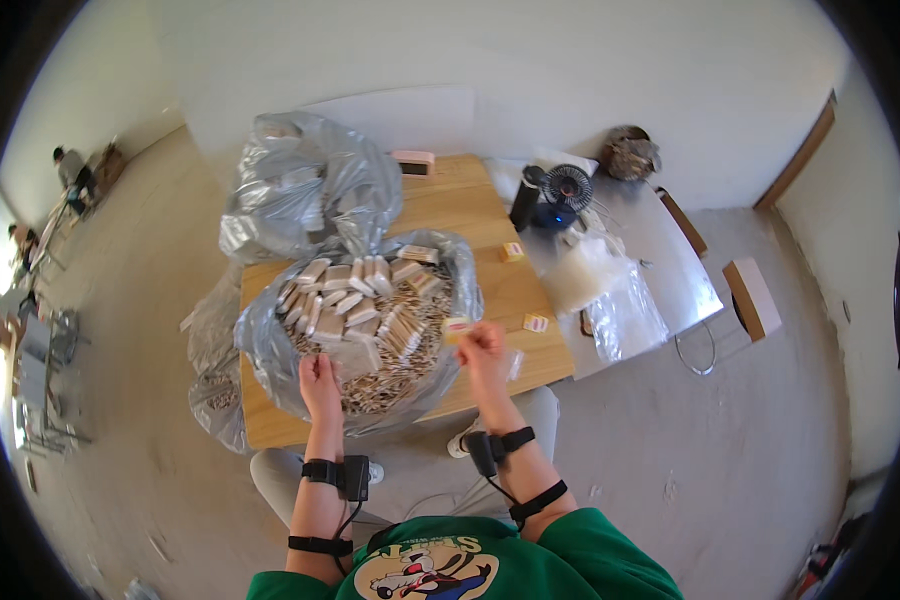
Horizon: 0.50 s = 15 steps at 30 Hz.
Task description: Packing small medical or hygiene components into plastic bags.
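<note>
A large grey plastic bag (261, 345) lies open on the table in front of me, full of loose thin wooden-stick cotton swabs (380, 392). On top of them are several small packs of swabs (338, 277) in clear wrapping. My left hand (319, 384) is closed at the bag's near left side, its fingers pinching the edge of a small clear plastic bag (358, 355). Over the bag's right side, my right hand (483, 352) pinches a small yellow and white card (456, 329) with red print.
Two stacks of similar cards (512, 252) (535, 323) lie on the wooden table (505, 290). Another grey bag (305, 195) stands behind. A metal side table (685, 285) holds a fan (568, 187), a black bottle (526, 198) and clear bags (625, 305). Other people (73, 172) sit far left.
</note>
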### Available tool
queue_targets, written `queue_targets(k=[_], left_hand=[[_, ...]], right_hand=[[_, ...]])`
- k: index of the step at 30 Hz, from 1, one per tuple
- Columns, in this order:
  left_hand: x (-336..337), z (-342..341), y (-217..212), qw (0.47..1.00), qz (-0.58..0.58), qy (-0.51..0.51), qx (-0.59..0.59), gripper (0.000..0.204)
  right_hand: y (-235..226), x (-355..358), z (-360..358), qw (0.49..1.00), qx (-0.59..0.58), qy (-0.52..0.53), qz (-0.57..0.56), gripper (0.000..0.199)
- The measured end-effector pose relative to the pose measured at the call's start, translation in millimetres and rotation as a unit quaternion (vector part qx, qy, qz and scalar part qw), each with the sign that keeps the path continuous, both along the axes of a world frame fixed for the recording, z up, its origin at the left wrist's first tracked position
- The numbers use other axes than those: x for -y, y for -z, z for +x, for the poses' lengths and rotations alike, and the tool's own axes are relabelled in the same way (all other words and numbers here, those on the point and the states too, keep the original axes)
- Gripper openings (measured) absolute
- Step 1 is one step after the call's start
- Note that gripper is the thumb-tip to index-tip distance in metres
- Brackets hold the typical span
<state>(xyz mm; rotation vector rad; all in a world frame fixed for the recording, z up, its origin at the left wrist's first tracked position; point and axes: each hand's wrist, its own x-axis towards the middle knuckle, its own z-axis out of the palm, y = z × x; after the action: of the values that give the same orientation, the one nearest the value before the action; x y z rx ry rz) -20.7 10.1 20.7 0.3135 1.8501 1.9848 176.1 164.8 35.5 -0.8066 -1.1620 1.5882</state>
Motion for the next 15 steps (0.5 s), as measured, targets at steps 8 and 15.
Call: queue_targets(k=[8, 15], left_hand=[[-103, 131, -1, 0.923, -0.061, 0.34, -0.169, 0.017], [-181, 153, 61, 0.836, -0.158, 0.437, -0.29, 0.021]], right_hand=[[74, -75, 129, 0.962, -0.036, 0.233, -0.141, 0.021], [91, -65, 169, 0.963, -0.026, 0.205, -0.17, 0.035]])
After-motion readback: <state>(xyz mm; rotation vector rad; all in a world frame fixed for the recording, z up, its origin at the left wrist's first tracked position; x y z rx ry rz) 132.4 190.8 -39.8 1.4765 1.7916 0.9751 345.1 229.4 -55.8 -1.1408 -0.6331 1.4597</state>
